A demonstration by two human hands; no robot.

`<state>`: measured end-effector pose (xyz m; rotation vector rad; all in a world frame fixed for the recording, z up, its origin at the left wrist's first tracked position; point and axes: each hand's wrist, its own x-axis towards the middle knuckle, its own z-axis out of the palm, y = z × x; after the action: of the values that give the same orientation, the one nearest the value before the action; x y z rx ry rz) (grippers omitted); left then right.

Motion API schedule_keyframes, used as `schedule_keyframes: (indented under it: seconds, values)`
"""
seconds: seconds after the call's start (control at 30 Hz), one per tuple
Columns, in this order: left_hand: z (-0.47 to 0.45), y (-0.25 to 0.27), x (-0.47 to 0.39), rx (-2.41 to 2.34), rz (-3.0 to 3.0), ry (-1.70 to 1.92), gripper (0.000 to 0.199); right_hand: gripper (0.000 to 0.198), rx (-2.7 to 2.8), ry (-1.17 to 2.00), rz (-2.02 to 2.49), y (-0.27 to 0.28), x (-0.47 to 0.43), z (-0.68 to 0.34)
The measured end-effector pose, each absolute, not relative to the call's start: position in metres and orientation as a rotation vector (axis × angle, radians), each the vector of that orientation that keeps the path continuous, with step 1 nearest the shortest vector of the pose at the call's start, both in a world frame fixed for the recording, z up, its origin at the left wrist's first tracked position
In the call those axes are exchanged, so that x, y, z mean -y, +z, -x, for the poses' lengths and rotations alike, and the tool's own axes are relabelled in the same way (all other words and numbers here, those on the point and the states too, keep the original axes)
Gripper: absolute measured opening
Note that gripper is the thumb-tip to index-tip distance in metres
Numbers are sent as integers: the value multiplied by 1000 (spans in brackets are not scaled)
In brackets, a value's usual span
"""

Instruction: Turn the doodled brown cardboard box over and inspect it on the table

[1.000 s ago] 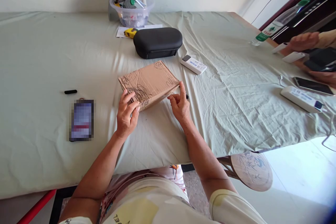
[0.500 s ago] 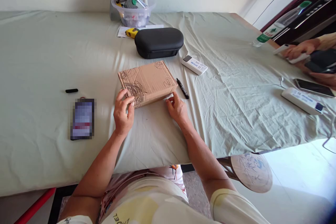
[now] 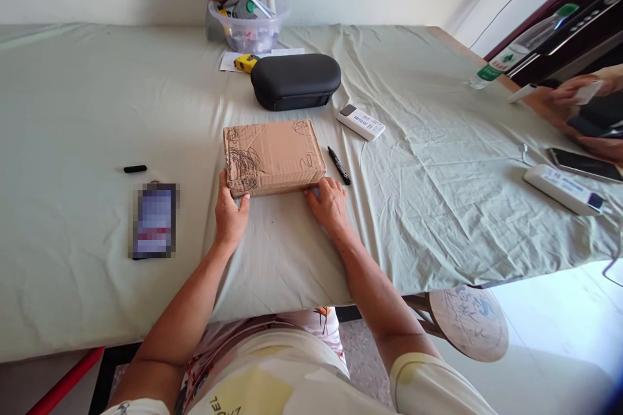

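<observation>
Item: flat cardboard parcel [image 3: 273, 155], scribbled over in black ink, lying flat on the pale green cloth of the table [image 3: 87, 110], just in front of me at centre. My left hand [image 3: 230, 211] cups its near left corner, fingers curled against the edge; my right hand [image 3: 328, 202] presses the near right corner, fingers bent on the side, so the parcel looks squared and steadied between both. Just right of it: a black marker [image 3: 339, 165]. Farther: white remote [image 3: 360, 122], black zip case [image 3: 295, 81], clear tub [image 3: 248, 29]. Left: marker cap [image 3: 135, 169], phone [image 3: 154, 220]. Far right: another person's hands [image 3: 574, 94].
</observation>
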<state>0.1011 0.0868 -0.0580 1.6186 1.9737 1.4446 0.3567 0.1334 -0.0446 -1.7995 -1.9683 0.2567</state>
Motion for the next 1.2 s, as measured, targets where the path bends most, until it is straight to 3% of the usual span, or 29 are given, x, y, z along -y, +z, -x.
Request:
schedule_keyframes:
  seconds: [0.13, 0.33, 0.7, 0.83, 0.93, 1.1, 1.2]
  values:
    - [-99, -57, -88, -2014, -1566, 1479, 58, 12, 1841, 378, 1628, -46, -137, -358]
    - [-102, -32, -80, -1920, -1762, 1860, 47, 14, 1553, 349, 1273, -26, -129, -356]
    - [-102, -18, -71, -1646, -1841, 2014, 54, 15, 1376, 193, 945, -18, -121, -354]
    - [-103, -15, -71, -1621, -1898, 2030, 46, 16, 1364, 163, 947, -19, -124, -358]
    - [-105, -16, -72, -1661, -1861, 1944, 45, 19, 1377, 197, 967, -17, -124, -357]
    - [-106, -23, -74, -1899, -1956, 1863, 68, 24, 1410, 181, 1079, -12, -119, -353]
    - [-109, -23, -72, -2087, -2109, 1706, 62, 28, 1494, 35, 1167, -8, -116, -353]
